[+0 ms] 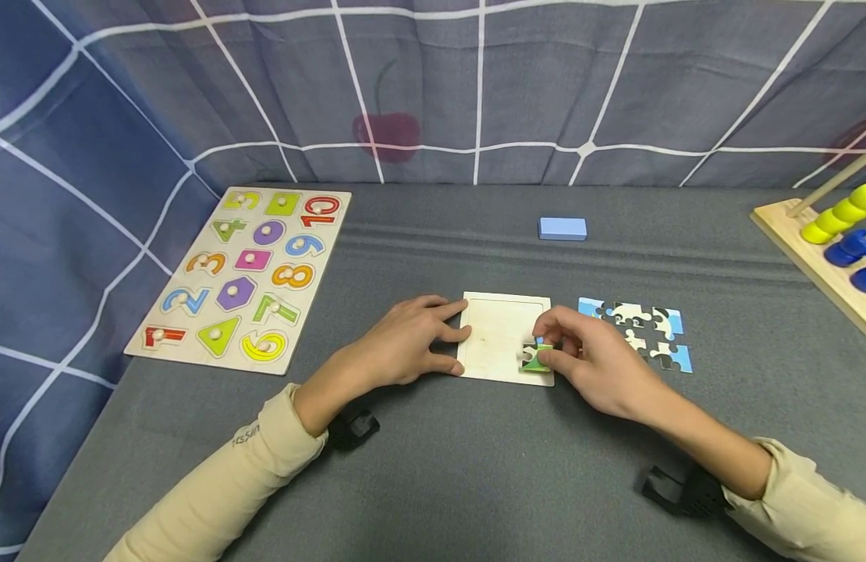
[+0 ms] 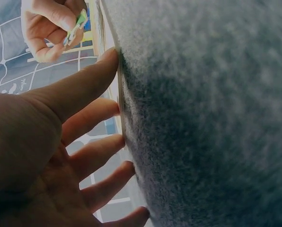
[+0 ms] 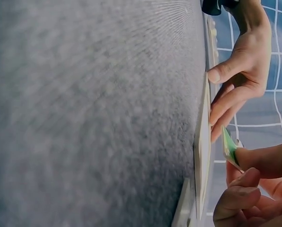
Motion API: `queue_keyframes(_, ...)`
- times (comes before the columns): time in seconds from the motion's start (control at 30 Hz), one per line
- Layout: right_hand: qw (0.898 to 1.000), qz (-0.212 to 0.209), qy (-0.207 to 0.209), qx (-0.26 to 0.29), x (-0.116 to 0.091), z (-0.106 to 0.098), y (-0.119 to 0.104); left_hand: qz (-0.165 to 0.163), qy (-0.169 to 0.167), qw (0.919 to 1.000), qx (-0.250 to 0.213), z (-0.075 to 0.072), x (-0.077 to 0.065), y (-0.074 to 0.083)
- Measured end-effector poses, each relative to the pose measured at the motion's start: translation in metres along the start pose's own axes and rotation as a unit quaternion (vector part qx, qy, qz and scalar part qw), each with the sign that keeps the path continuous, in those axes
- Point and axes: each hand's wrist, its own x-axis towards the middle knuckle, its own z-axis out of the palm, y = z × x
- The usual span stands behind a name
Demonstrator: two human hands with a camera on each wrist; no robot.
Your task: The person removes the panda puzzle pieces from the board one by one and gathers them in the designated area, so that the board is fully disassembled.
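A pale wooden puzzle tray (image 1: 492, 324) lies flat in front of me, its raised rim running round a bare base. My left hand (image 1: 402, 343) has its fingers spread, and the fingertips touch the tray's left edge. Between thumb and fingers my right hand (image 1: 596, 365) pinches a green jigsaw piece (image 1: 533, 358) over the tray's lower right corner. In the right wrist view the piece (image 3: 229, 147) is tilted and held above the tray. Several loose jigsaw pieces (image 1: 672, 324), in blue, black and white, lie right of the tray, partly hidden behind the right hand.
A wooden number-and-shape board (image 1: 225, 304) lies at the left. Behind the tray sits a blue block (image 1: 562, 229). At the far right stands a bead frame (image 1: 791, 222) with yellow and blue beads. A checked curtain (image 1: 433, 94) hangs along the back of the grey table surface (image 1: 475, 484).
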Motion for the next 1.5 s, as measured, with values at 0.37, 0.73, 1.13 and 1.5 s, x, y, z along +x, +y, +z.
queue_keyframes(0.37, 1.0, -0.012, 0.023, 0.006, -0.02, -0.031, 0.006, -0.011, -0.011, 0.9997, -0.018, 0.0, 0.0, 0.002)
queue_keyframes(0.73, 0.999, 0.001, 0.029, -0.014, -0.044, -0.058, 0.024, -0.002, -0.002, 0.9998, -0.019, -0.001, -0.002, 0.0)
queue_keyframes(1.13, 0.998, 0.037, 0.038, -0.018, -0.077, -0.072, 0.053, 0.006, 0.006, 0.9998, -0.016, 0.001, -0.001, 0.0)
queue_keyframes(1.5, 0.997, 0.021, 0.054, -0.059, -0.094, -0.076, 0.078, 0.012, 0.009, 0.9998, -0.012, -0.002, -0.002, 0.001)
